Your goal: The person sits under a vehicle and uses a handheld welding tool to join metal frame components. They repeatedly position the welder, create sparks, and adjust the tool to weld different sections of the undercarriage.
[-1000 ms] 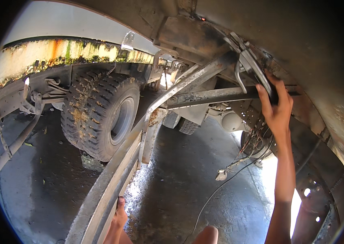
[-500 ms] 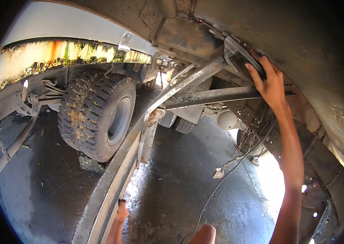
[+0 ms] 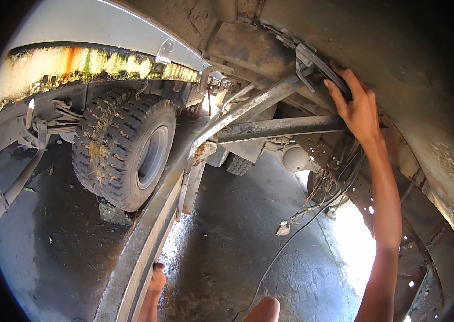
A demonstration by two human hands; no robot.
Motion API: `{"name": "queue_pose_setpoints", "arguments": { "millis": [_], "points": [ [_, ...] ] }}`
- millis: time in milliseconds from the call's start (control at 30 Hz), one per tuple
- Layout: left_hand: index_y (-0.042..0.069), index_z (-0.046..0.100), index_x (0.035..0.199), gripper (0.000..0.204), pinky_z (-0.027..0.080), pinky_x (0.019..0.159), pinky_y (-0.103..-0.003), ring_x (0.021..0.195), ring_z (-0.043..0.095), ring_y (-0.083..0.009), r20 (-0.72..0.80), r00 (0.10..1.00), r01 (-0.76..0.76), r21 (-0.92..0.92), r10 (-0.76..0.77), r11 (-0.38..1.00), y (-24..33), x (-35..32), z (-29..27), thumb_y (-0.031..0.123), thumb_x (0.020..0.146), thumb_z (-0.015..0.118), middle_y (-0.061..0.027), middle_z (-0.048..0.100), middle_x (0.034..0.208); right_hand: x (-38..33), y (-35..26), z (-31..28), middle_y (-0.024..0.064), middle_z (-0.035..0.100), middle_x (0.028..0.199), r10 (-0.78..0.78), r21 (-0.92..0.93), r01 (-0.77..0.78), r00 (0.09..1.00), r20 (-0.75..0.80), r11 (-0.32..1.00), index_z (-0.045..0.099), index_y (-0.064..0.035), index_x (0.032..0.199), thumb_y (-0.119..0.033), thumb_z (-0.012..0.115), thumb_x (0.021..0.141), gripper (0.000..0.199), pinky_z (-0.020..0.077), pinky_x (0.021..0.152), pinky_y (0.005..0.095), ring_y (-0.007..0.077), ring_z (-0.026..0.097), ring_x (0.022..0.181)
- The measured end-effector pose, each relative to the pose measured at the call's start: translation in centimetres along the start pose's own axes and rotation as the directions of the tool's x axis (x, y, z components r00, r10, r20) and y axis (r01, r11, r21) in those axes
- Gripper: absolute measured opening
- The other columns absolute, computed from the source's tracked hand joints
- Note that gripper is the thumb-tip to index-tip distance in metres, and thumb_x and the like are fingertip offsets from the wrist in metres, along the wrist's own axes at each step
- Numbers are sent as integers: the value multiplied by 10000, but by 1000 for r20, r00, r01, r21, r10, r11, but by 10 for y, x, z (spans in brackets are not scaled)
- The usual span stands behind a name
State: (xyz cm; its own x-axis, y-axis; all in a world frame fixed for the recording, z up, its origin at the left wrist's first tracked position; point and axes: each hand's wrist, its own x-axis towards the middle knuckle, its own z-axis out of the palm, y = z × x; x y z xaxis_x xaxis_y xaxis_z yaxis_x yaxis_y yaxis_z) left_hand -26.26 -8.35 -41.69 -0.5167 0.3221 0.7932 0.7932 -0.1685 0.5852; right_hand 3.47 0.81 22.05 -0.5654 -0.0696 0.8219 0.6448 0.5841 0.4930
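Observation:
I am looking up at the underside of a truck. My right hand [image 3: 358, 107] is raised, its fingers curled over a dark flat bracket [image 3: 315, 59] fixed under the rusty body near a grey cross beam [image 3: 280, 127]. Low in the view, only the tip of my left hand [image 3: 156, 278] shows. It rests against the lower edge of a long grey frame rail [image 3: 146, 241], and its grip is hidden. A knee [image 3: 266, 310] pokes in at the bottom edge.
A knobbly tyre [image 3: 125, 150] stands at the left on wet dark concrete [image 3: 221, 252]. Loose wires [image 3: 323, 198] with a small connector [image 3: 282, 229] hang below my right arm. A perforated curved metal guard [image 3: 425, 241] runs down the right. A mossy, rusty body edge [image 3: 87, 61] is at the upper left.
My right hand has slid up and left along the bracket and now grips higher on it. My left hand stays on the rail.

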Motion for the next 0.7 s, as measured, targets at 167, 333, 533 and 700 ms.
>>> {"name": "queue_pose_setpoints", "arguments": {
  "millis": [167,333,533,700],
  "points": [
    [-94,651,1259,569,473,1030,-469,1184,637,-448,-4,999,48,27,-48,998,20,12,-8,433,1062,564,-309,661,1269,4,-6,-3,233,721,1160,-28,-32,27,1000,-9,999,677,-39,1237,-187,741,959,321,567,868,430,426,707,1060],
    [-99,652,1248,608,473,1024,-464,1176,642,-437,109,979,180,-70,-172,981,24,13,-12,471,1057,563,-305,665,1266,5,-8,-4,233,723,1134,-16,-32,16,1000,2,999,680,-47,1224,-180,738,959,302,570,838,432,436,707,1031],
    [-91,658,1236,590,475,1013,-453,1150,651,-423,45,997,56,-40,-55,998,18,11,-5,464,1061,560,-294,674,1247,6,-5,-5,235,729,1097,-26,-41,26,1000,9,999,682,-49,1204,-175,739,957,284,571,823,426,435,711,1014],
    [-86,649,1259,580,465,1025,-464,1167,643,-426,-9,998,60,1,-60,998,20,12,-5,453,1059,568,-285,670,1257,8,-5,-4,232,727,1114,-64,-26,64,998,-1,998,681,-47,1207,-166,737,957,282,570,836,427,436,711,1016]
  ]
}}
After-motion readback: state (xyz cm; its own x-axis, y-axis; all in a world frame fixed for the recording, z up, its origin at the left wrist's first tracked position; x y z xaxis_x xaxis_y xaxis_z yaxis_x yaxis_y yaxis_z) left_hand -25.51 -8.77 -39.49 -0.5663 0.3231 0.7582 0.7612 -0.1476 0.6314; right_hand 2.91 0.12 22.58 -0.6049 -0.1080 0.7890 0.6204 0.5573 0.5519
